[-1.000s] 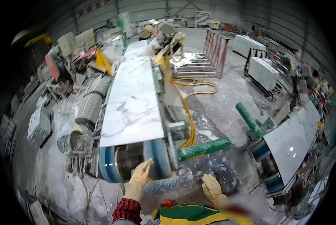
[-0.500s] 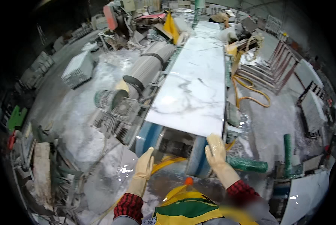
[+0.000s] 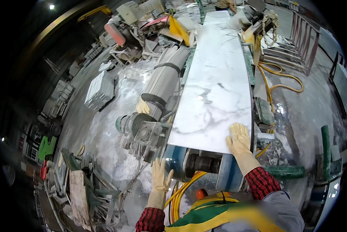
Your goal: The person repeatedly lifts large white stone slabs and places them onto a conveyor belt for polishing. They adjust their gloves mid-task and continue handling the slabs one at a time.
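Observation:
A long white marble-look slab [image 3: 216,96] with grey veins lies flat on a belt conveyor, its near end just short of the end roller. My right hand [image 3: 241,147], in a cream rubber glove, rests open on the slab's near right corner, fingers stretched forward. My left hand [image 3: 159,179], gloved alike, is open with fingers apart, beside the left blue belt [image 3: 175,158]; whether it touches the belt I cannot tell. A second blue belt [image 3: 228,172] runs under my right wrist. Between the belts a dark roller shaft [image 3: 201,164] shows.
Left of the conveyor are a geared motor [image 3: 142,131], a loose cream glove [image 3: 142,105] and a bundle of long grey strips [image 3: 164,81]. Scrap pieces [image 3: 80,193] fill the lower left. Yellow hoses [image 3: 185,189] run below the roller. A green pipe [image 3: 285,172] lies right. Another person [image 3: 224,4] is at the far end.
My right hand has moved from the slab's near edge forward onto its top. The fingers of my left hand have spread. The whole view has shifted and tilted.

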### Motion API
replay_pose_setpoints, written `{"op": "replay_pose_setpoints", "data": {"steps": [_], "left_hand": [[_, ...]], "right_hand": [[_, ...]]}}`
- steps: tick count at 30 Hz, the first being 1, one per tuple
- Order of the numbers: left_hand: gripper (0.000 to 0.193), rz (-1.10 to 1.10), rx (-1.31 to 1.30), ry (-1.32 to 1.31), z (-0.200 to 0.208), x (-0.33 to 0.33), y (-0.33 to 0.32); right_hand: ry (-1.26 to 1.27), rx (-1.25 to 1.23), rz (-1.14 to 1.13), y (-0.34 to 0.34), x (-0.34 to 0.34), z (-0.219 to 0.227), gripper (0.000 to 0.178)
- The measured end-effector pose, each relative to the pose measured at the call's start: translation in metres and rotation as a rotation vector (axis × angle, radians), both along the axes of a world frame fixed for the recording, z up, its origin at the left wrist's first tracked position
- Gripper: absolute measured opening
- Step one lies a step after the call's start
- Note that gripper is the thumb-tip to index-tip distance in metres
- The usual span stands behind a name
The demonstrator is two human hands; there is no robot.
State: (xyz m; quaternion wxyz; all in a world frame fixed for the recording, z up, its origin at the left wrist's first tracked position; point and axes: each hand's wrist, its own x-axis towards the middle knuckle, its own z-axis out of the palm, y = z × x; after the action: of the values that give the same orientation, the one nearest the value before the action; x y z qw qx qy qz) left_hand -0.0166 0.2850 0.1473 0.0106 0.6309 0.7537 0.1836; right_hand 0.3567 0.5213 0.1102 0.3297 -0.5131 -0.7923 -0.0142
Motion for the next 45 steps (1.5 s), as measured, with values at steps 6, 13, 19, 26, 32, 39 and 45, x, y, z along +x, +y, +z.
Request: {"op": "replay_pose_setpoints", "data": {"steps": [6, 13, 19, 26, 32, 39, 45], "left_hand": [[0.087, -0.188, 0.039, -0.03, -0.004, -0.004, 0.104], [0.074, -0.419, -0.002, 0.207, -0.013, -0.021, 0.21], [0.069, -0.502, 0.123, 0.17, -0.022, -0.021, 0.249], [0.061, -0.516, 0.136, 0.071, -0.004, -0.022, 0.242], [0.058, -0.492, 0.215, 0.097, -0.015, -0.023, 0.241], [0.057, -0.501, 0.223, 0.094, -0.009, -0.023, 0.235], [0.056, -0.526, 0.154, 0.088, -0.004, -0.02, 0.233]], "right_hand": [[-0.025, -0.09, -0.058, -0.004, -0.002, 0.005, 0.059], [-0.076, -0.086, -0.342, -0.002, -0.005, -0.018, 0.064], [-0.094, -0.093, -0.245, -0.01, -0.008, 0.016, 0.059], [-0.155, -0.195, -0.121, 0.0, -0.002, 0.038, 0.059], [-0.192, -0.068, -0.097, 0.016, 0.005, 0.023, 0.063], [-0.181, -0.11, -0.123, 0.015, 0.005, 0.021, 0.064], [-0.158, -0.145, -0.145, 0.012, 0.008, 0.016, 0.062]]}}
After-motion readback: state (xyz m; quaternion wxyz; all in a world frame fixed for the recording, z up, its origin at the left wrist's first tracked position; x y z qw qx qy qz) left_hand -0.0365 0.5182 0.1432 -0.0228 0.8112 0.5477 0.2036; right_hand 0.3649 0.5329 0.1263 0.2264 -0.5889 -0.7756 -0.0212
